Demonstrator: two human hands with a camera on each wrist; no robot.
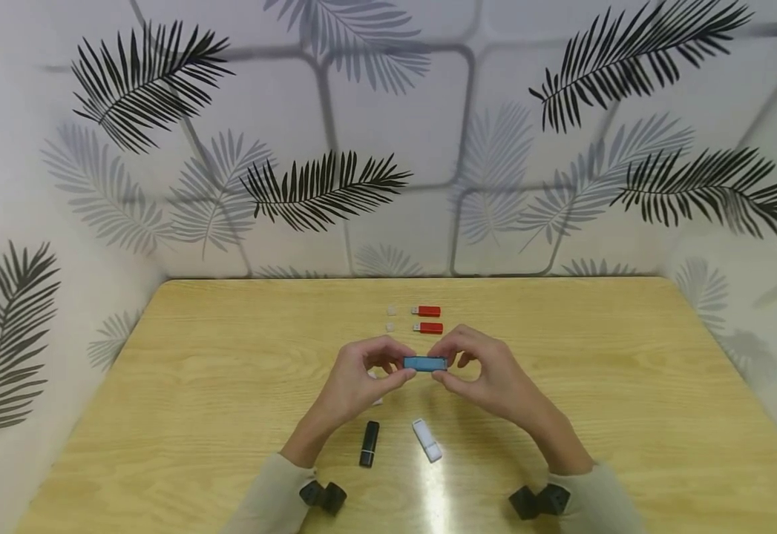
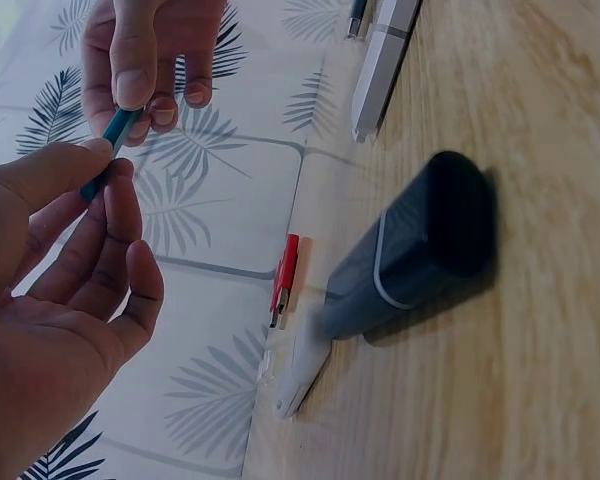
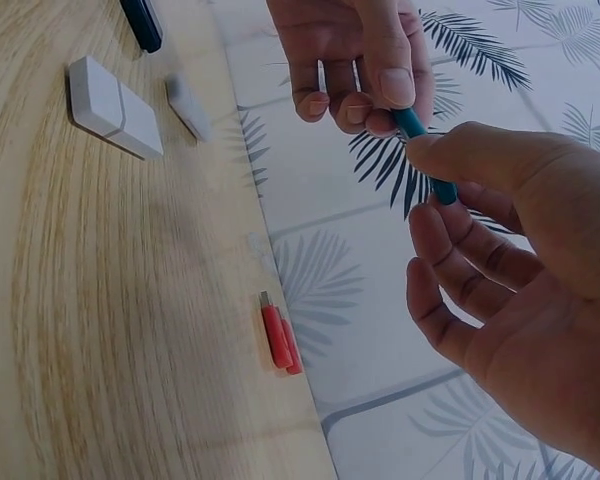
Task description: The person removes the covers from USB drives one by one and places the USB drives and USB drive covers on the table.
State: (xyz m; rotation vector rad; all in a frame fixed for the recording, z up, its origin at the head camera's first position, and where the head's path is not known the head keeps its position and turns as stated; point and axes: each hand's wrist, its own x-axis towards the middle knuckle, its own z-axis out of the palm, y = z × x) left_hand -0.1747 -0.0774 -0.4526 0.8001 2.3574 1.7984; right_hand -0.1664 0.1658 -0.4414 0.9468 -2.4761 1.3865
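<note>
Both hands meet above the middle of the table around a blue USB stick. My left hand pinches its left end between thumb and fingers. At its right end, my right hand does the same. In the left wrist view the stick slants between the two thumbs. Beyond the hands lie two red USB sticks with bare metal plugs pointing left, each beside a small clear cap. Nearer to me are a black USB stick and a white one.
Another white stick lies on the table, mostly covered by the left hand in the head view. The wooden table ends at a wall with a leaf pattern. Dark wrist cameras sit on both sleeves.
</note>
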